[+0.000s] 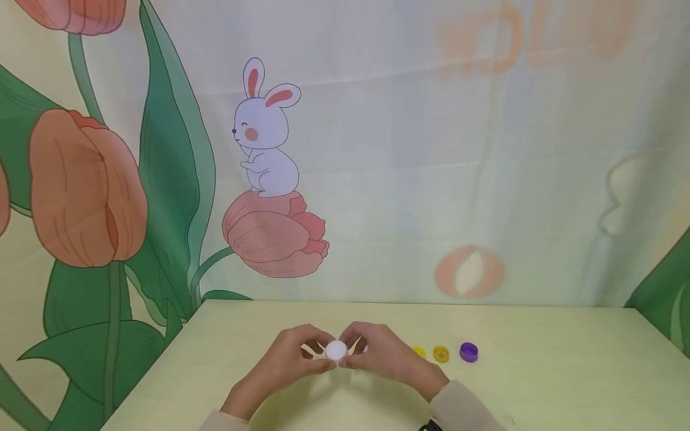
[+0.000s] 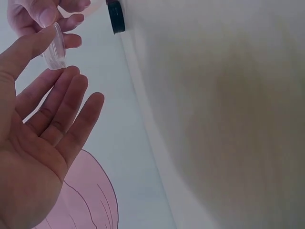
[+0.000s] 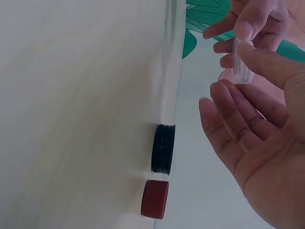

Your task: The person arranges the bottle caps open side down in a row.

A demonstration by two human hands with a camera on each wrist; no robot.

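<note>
A small round white bottle cap (image 1: 336, 351) is held above the table, its flat top facing the head camera. From the wrists it looks translucent, with a finely ribbed side, as the left wrist view shows of the cap (image 2: 55, 50). My left hand (image 1: 293, 354) pinches its left edge between thumb and fingertips. On the opposite edge my right hand (image 1: 380, 353) pinches it the same way. In the right wrist view, the outer fingers (image 3: 231, 114) of the right hand spread loosely below the cap.
On the pale table (image 1: 539, 383), right of the hands, lie a yellow cap (image 1: 419, 352), a darker yellow cap (image 1: 441, 354) and a purple cap (image 1: 469, 352). The right wrist view shows a black cap (image 3: 163, 149) beside a dark red one. A printed curtain (image 1: 377, 179) hangs behind.
</note>
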